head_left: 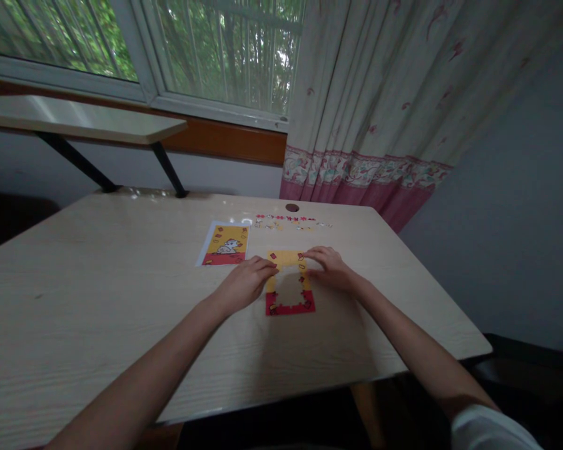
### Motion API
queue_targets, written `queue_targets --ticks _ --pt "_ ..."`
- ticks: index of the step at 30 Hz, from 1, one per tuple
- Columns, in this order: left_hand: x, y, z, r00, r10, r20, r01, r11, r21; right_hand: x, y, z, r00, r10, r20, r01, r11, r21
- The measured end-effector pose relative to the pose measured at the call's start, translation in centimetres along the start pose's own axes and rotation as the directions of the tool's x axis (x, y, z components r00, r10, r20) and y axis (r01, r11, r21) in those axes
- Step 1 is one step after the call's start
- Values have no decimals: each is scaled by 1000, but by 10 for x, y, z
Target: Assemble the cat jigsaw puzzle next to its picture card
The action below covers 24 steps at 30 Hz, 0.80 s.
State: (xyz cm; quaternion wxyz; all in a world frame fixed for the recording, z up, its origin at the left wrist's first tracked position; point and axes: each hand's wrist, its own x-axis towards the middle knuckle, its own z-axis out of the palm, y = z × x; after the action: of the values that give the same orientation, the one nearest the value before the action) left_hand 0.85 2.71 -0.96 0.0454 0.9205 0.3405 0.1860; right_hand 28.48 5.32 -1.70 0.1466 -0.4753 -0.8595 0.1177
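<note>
A partly assembled jigsaw puzzle (291, 309) lies flat on the table, a frame of yellow and red pieces around a bare middle. My left hand (248, 282) is at its left edge, fingers bent and close together over the upper left side. Whatever they pinch there is too small to make out. At the upper right edge rests my right hand (332, 269), its index finger stretched along the border and its thumb apart. A reference picture (228, 245) of a white animal on yellow and red lies just beyond my left hand.
Loose puzzle pieces (291, 219) lie in rows near the table's far edge, before a round cable hole (292, 207). A raised shelf (84, 119) on black supports stands at the back left. A curtain (356, 125) hangs behind the wooden table (122, 300).
</note>
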Motion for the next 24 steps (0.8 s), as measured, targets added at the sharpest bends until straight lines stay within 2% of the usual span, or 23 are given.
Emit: queue_targets --ticks 8,19,24 --pt "0 5 -1 999 -22 34 22 1000 12 -8 -12 4 998 -10 -63 7 999 -34" --pt "2 6 -1 998 -33 62 32 999 16 -8 -8 9 997 -7 -78 4 999 -39" --pt "0 3 1 999 -32 23 31 999 12 -2 5 7 996 -9 -86 14 999 53"
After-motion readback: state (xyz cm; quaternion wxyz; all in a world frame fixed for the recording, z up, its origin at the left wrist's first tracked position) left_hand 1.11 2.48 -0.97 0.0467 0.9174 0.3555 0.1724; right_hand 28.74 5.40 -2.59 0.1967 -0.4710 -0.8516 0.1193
